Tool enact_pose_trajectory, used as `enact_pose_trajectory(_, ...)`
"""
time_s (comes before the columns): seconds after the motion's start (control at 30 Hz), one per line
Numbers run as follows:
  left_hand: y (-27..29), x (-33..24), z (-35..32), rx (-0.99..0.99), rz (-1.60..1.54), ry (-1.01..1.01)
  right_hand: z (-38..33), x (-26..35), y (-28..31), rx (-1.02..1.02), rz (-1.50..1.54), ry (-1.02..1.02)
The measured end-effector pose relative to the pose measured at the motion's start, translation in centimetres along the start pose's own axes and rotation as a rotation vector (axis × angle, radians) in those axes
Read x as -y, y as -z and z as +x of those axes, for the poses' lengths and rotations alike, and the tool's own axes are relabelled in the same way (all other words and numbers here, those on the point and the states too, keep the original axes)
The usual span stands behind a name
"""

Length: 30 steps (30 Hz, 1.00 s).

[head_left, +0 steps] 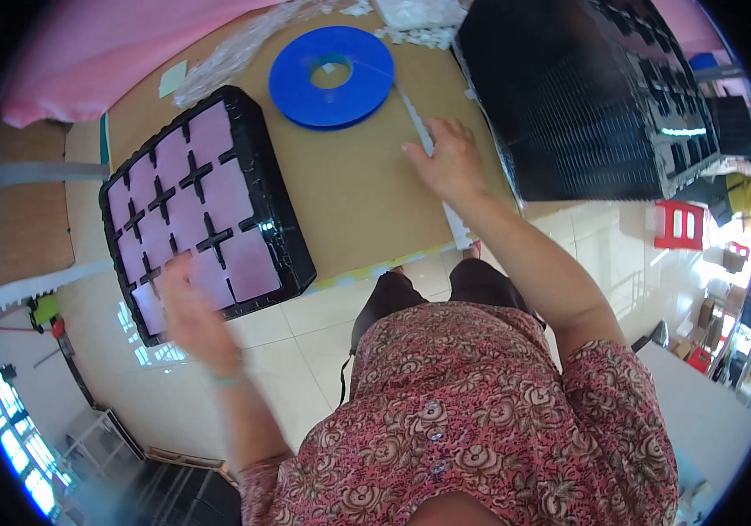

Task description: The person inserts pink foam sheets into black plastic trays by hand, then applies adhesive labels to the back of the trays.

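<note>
Currently at a brown worktable (pixel 358 210), a person in a pink floral shirt (pixel 445 394) and dark trousers (pixel 393 302) works bare-handed w/ arms apart. The L hand (pixel 195 316), a pale band on its wrist (pixel 230 380), is over the near part of a shallow black tray (pixel 283 210); it is motion-blurred, so can't tell if its fingers are spread or pressed together, nor if they touch the tray. The R hand (pixel 450 162) is at the table's R side, palm down, thumb held out wide to the L, other fingers close tog. & slightly bent; can't tell if they press on the narrow white strip (pixel 457 228) running beneath.

The tray sits on the table's L side, turned at an angle, w/ its near corner by the table's front edge. Mauve pads (pixel 257 260) fill it in rows, w/ black cross-shaped dividers (pixel 213 239) btwn them. Just beside its far R corner lies a flat blue reel (pixel 292 83) w/ a round center hole; the strip passes nr its R side. Crumpled clear film (pixel 226 66) & a small pale paper (pixel 173 79) lie beyond the tray, nr pink cloth (pixel 112 66) at far L. A tall stack of black trays (pixel 559 114) stands R of the R hand; a red stool (pixel 679 224) is on the tiled floor (pixel 314 351) past it.
</note>
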<state>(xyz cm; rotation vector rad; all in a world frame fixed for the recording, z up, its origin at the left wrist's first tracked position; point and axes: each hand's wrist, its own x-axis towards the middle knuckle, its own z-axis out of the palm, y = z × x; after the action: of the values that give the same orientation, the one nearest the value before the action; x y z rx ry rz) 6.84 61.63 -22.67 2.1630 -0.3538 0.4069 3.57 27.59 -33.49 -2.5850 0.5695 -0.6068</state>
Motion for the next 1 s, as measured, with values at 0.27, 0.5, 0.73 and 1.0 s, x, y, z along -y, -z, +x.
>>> enact_pose_trajectory(0.27, -20.7, -2.0, -13.7, 1.02, -0.629, 0.682, -0.5, -3.9, 1.8, 0.788, 0.445, -0.505)
enact_pose_trajectory(0.5, -22.3, -9.3, -8.5, 0.987, -1.255, 0.951, 3.2, 0.0, 8.1, 0.703, 0.886, -0.675)
enact_pose_trajectory(0.73, -20.4, -13.8, -2.0, 0.887, -1.326, 0.791, -2.8, -1.5, 16.7, 0.463, 1.172, -0.588)
enact_pose_trajectory(1.0, -20.7, -17.8, -1.0, 0.918, -1.234, 0.728, -3.2, 0.1, 18.6, -0.202, 0.4, 0.138)
